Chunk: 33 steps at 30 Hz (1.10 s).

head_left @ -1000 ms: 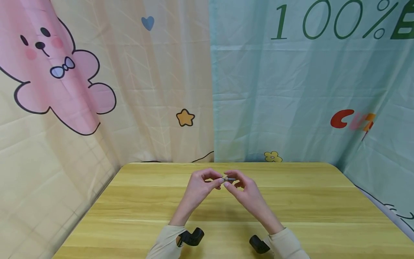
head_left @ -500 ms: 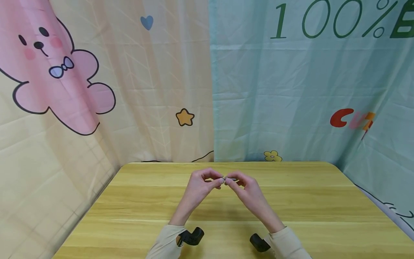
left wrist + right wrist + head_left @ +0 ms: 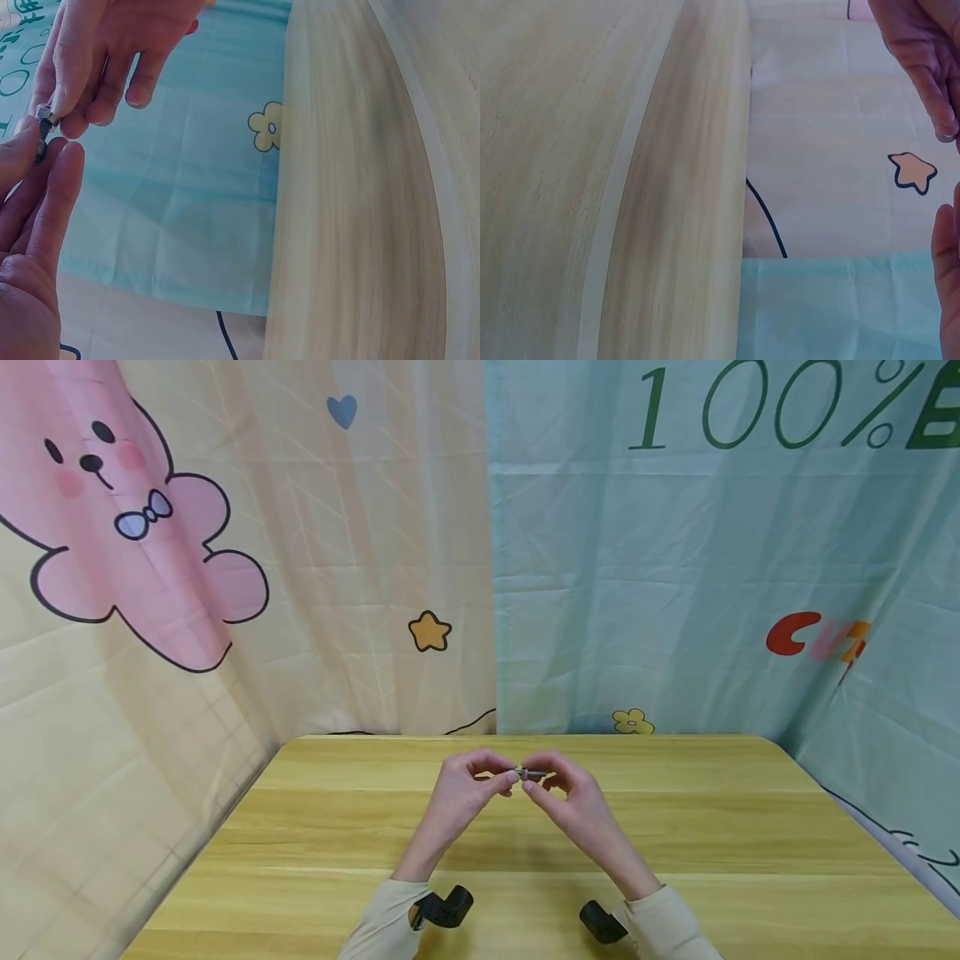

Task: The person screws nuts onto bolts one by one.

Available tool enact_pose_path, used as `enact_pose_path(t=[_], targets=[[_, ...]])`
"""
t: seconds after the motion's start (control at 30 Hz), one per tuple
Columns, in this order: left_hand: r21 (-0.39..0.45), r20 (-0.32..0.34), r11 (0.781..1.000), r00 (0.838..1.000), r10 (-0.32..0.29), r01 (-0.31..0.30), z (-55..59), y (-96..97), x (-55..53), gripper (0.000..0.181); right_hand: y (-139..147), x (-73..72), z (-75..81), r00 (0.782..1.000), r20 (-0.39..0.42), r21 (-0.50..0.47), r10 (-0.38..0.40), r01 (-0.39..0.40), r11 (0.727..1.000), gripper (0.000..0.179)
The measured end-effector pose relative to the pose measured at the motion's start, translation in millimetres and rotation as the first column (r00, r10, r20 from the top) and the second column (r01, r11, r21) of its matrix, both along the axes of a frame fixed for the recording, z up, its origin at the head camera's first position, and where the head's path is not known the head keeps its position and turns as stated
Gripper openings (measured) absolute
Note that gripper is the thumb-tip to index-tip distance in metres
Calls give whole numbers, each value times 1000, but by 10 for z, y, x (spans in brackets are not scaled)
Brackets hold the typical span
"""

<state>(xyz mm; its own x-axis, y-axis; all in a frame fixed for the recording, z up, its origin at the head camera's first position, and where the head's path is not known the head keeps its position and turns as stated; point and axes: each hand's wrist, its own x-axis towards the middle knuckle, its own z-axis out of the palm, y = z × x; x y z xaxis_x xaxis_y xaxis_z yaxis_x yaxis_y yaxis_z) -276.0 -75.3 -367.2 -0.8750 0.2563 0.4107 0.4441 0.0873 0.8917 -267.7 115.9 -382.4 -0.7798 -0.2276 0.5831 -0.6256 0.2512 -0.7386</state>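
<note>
A small metal bolt (image 3: 45,129) with a nut (image 3: 45,112) on its thread is held above the table, lying nearly level in the head view. My left hand (image 3: 467,787) pinches the bolt's head end between thumb and fingers. At the nut, the thumb and index fingertips of my right hand (image 3: 573,797) come in from either side, and the shank (image 3: 536,774) shows between them, pointing right. In the left wrist view the right fingers hang over the bolt from above, partly covering the nut. The right wrist view shows only the edges of both hands, without the bolt.
A wood-grain table (image 3: 300,860) spans the area below the hands. Behind it hang printed curtains, one beige (image 3: 337,568) and one light blue (image 3: 637,568). Black wrist devices (image 3: 446,907) stick out near both beige cuffs.
My right fingertips closed over the nut half a second ago and have since parted slightly, showing the nut and shank again. My left hand has stayed in place.
</note>
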Motion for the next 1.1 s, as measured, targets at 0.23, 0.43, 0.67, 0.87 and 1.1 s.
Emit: enact_pose_path(t=[0.23,0.43,0.67,0.87,1.1], targets=[[8,7,1000,1000,-2,2,-3,8,-13,7,5,1,19,1000,4,42,-31,31,999,12],[13,5,1000,1000,-5,5,-16,7,-30,8,5,8,32,995,29,89,-92,90,992,18],[15,6,1000,1000,1,-1,-14,6,-24,7,-1,8,34,998,50,48,-35,33,998,28],[23,-5,1000,1000,-12,12,-11,7,-25,9,-11,-16,11,1000,-24,36,-16,17,999,24],[34,12,999,1000,-9,8,-1,20,-13,9,5,-6,17,1000,-6,46,-15,15,999,15]])
